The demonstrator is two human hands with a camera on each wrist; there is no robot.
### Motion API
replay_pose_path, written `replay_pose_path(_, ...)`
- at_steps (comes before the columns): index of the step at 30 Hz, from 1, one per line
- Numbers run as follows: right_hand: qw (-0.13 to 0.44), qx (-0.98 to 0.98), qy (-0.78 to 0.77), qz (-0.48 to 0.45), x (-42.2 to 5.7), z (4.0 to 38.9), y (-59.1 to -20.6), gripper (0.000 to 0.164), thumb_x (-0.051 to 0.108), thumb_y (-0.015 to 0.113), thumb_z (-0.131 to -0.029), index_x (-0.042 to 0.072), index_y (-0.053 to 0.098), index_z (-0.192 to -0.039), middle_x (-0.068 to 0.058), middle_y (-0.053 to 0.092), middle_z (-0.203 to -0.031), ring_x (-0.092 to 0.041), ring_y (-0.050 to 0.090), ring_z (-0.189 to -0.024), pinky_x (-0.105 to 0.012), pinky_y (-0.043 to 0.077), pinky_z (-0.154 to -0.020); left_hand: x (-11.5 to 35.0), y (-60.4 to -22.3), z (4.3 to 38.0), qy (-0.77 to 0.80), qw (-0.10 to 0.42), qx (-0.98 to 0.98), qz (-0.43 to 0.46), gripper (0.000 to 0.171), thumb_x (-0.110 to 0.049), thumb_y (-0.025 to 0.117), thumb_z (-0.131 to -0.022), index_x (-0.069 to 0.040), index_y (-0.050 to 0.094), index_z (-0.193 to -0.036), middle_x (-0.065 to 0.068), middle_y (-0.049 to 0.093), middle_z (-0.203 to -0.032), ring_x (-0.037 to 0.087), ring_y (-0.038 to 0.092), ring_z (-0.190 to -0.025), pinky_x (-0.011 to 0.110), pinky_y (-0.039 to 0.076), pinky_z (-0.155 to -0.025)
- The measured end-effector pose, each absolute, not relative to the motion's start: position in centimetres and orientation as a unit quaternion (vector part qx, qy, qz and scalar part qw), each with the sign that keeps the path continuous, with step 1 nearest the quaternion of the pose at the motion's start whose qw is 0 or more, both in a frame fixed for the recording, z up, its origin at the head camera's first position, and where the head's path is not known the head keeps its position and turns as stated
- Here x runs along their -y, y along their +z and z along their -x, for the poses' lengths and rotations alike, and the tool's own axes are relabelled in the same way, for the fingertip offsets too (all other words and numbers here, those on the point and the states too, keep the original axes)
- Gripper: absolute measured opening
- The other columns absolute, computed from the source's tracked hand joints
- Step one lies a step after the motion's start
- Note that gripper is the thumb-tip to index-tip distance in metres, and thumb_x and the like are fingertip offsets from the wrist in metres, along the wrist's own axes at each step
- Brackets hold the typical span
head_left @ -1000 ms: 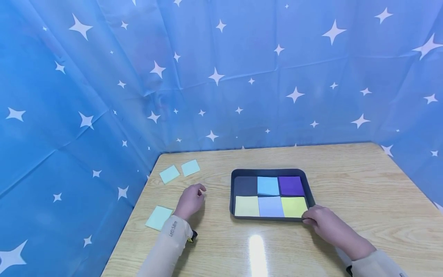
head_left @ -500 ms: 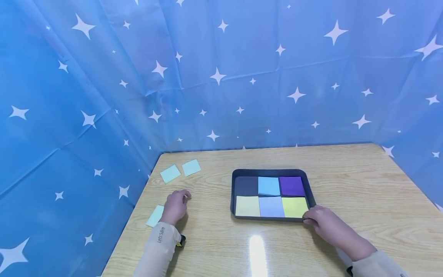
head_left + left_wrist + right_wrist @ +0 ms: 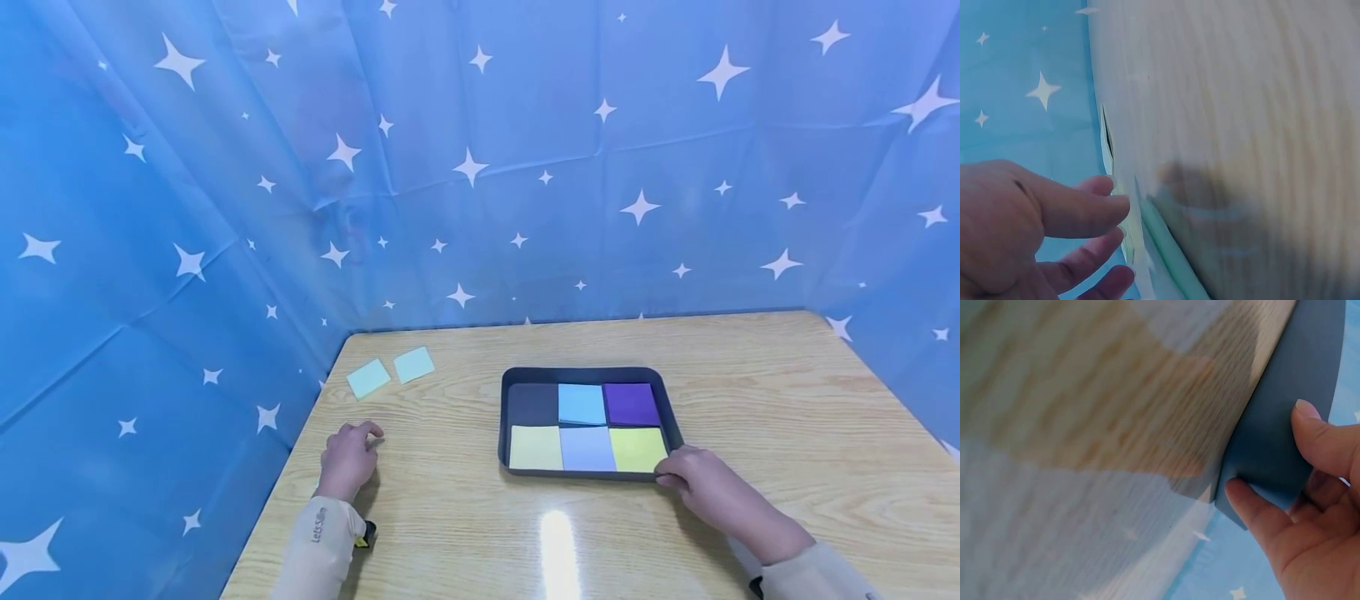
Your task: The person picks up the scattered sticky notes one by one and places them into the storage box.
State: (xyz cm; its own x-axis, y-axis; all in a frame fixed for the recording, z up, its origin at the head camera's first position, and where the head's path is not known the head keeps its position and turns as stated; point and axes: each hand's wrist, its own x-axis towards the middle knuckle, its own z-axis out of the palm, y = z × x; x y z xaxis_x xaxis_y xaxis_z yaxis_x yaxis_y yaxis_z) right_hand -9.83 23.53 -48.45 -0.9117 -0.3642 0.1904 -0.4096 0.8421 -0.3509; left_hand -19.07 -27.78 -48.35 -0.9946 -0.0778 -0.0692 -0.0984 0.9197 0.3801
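Note:
My right hand [image 3: 701, 483] grips the near right corner of a dark tray [image 3: 577, 476], thumb and fingers on its wall [image 3: 1272, 431]. Inside the tray lie square paper pads in two rows: dark grey [image 3: 533, 404], light blue [image 3: 582, 403], purple [image 3: 632, 403], cream [image 3: 536, 447], lavender [image 3: 587, 448] and yellow [image 3: 636, 449]. On the left, my left hand [image 3: 349, 458] hovers over a pale green note pad [image 3: 1175, 259], its fingers loosely bent and nothing held between them. The hand hides nearly all of that pad in the head view.
Two more pale green notes [image 3: 368, 378] [image 3: 414, 364] lie near the table's far left corner. A blue curtain with white stars [image 3: 480, 208] hangs behind and along the left side. Bare wooden table [image 3: 465, 533] lies between my hands.
My left hand has moved left, away from the tray, and now covers the near pale green pad. My right hand keeps its grip and the tray has not moved.

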Motion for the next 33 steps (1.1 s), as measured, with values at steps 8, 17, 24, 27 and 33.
replay_pose_path(8, 0.058, 0.957, 0.199, -0.204, -23.6, 9.9, -48.5, 0.019, 0.006, 0.078, -0.083, 0.021, 0.07, -0.074, 0.017, 0.062, -0.073, -0.001, 0.054, -0.071, -0.028, 0.051, -0.063, 29.4, -48.1, 18.2, 0.224, 0.047, -0.971, 0.072, 0.033, -0.016, 0.063, -0.095, -0.012, 0.064, -0.128, 0.026, 0.054, -0.13, 0.05, 0.047, -0.115, 0.063, 0.038, -0.086)
replay_pose_path(17, 0.058, 0.956, 0.204, -0.202, -23.6, 9.7, -48.5, 0.02, 0.006, 0.078, -0.083, 0.021, 0.069, -0.073, 0.017, 0.061, -0.073, -0.001, 0.053, -0.071, -0.028, 0.05, -0.063, 31.7, -47.7, 17.8, 0.241, 0.073, -0.961, 0.114, 0.052, -0.025, 0.064, -0.097, -0.006, 0.047, -0.143, 0.034, 0.041, -0.142, 0.058, 0.041, -0.124, 0.075, 0.036, -0.091)
replay_pose_path(24, 0.049, 0.958, 0.2, -0.199, -23.6, 9.8, -48.5, 0.016, 0.006, 0.079, -0.082, 0.02, 0.072, -0.076, 0.016, 0.064, -0.075, -0.004, 0.057, -0.072, -0.028, 0.053, -0.065, 32.4, -47.9, 17.3, 0.242, 0.088, -0.954, 0.153, 0.06, -0.028, 0.067, -0.097, -0.004, 0.042, -0.146, 0.036, 0.038, -0.141, 0.059, 0.039, -0.123, 0.076, 0.037, -0.088)
replay_pose_path(27, 0.042, 0.96, 0.199, -0.194, -23.6, 9.9, -48.5, 0.014, 0.006, 0.079, -0.081, 0.019, 0.074, -0.079, 0.015, 0.066, -0.076, -0.005, 0.059, -0.073, -0.029, 0.054, -0.066, 32.8, -48.1, 17.3, 0.244, 0.092, -0.953, 0.156, 0.062, -0.032, 0.068, -0.096, 0.0, 0.043, -0.143, 0.036, 0.042, -0.137, 0.058, 0.041, -0.121, 0.072, 0.042, -0.084)
replay_pose_path(33, 0.038, 0.961, 0.197, -0.188, -23.5, 9.9, -48.3, 0.011, 0.007, 0.079, -0.082, 0.017, 0.075, -0.081, 0.014, 0.067, -0.078, -0.007, 0.061, -0.075, -0.029, 0.055, -0.068, 33.4, -48.4, 17.3, 0.258, 0.079, -0.953, 0.137, 0.053, -0.027, 0.071, -0.094, 0.008, 0.053, -0.129, 0.032, 0.059, -0.12, 0.042, 0.059, -0.102, 0.048, 0.051, -0.077)
